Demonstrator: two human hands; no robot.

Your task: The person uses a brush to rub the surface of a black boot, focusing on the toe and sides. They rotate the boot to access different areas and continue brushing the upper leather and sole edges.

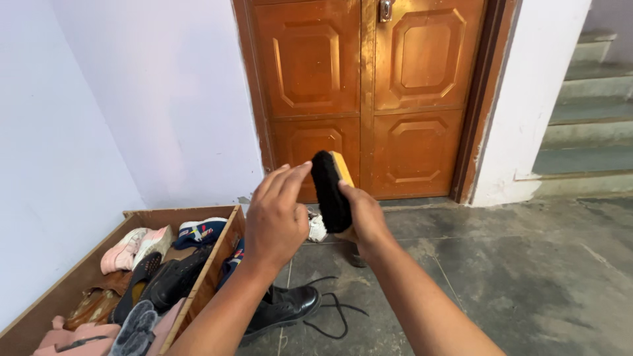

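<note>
The right hand (364, 217) grips a black-bristled shoe brush (331, 191) while the left hand's (277, 221) loosely spread fingertips touch its bristles, above a black laced boot (283, 306) awaiting brushing.

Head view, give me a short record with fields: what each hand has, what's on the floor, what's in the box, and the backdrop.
right hand: grips a brush, black bristles facing the left hand, yellow back
left hand: raised, fingertips at the bristles
floor: black boot below the hands, laces loose; white shoe behind the hands
box: wooden box at left holds mixed shoes, among them pink shoes
backdrop: brown door, shut; stairs at right
</note>
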